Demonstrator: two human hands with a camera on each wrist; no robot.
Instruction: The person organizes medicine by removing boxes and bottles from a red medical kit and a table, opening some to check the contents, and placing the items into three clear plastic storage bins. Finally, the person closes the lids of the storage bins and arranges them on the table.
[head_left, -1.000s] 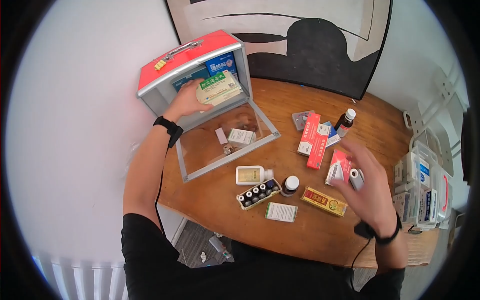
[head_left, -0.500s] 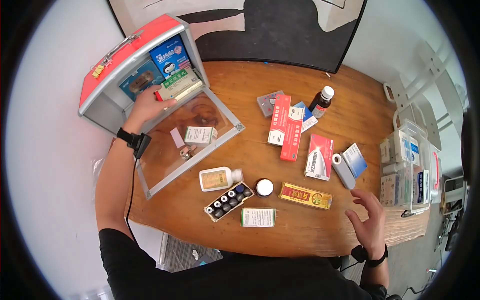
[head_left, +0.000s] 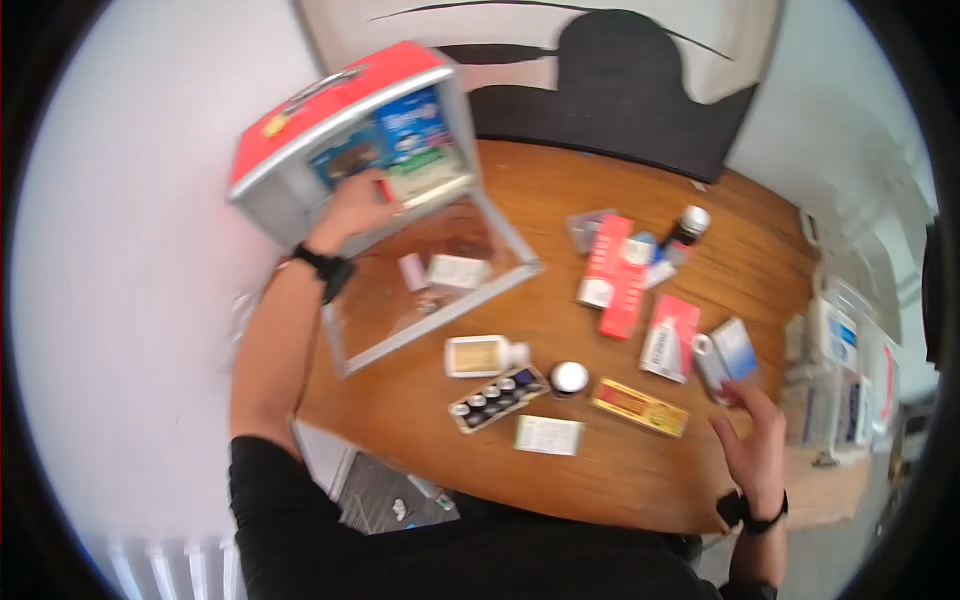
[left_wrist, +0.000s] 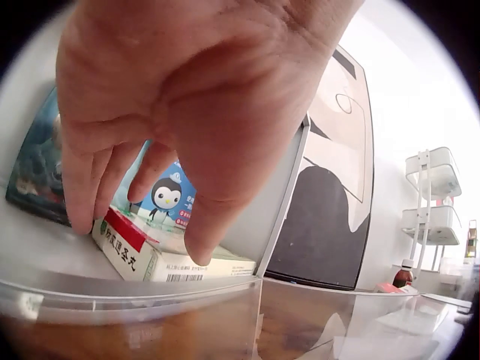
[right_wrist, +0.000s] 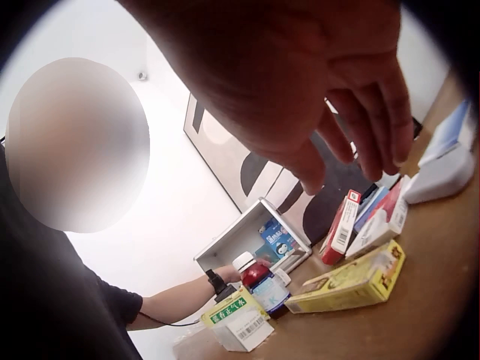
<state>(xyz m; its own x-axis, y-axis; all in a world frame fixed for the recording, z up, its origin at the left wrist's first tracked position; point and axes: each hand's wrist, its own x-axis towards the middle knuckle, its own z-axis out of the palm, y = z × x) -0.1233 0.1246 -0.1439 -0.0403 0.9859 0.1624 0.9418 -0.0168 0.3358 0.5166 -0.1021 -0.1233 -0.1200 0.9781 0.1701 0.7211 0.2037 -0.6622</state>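
Note:
The left hand (head_left: 357, 212) is inside the red and silver case (head_left: 335, 95). Its thumb and fairly straight fingers touch the left end of a green and white box (head_left: 428, 178). In the left wrist view, the hand (left_wrist: 184, 105) spans that box (left_wrist: 172, 262), thumb on the long side, fingers at the end corner. Behind are a blue penguin box (head_left: 412, 122) and a teal box (head_left: 345, 150). The right hand (head_left: 755, 450) holds nothing, fingers apart and loosely bent, near a grey device (head_left: 712, 372) and a blue-white box (head_left: 735, 345).
Red-white boxes (head_left: 625, 300), a brown bottle (head_left: 686, 232), a yellow box (head_left: 640, 406), a vial tray (head_left: 498, 398) and a white bottle (head_left: 478, 356) lie or stand on the wooden table (head_left: 450, 480). A clear bin (head_left: 838, 380) is at right. The case's transparent door (head_left: 440, 318) lies open.
The left hand has lowered the green and white box, and its red end now shows. The right hand has moved back towards the table's near right edge. The head view has shifted.

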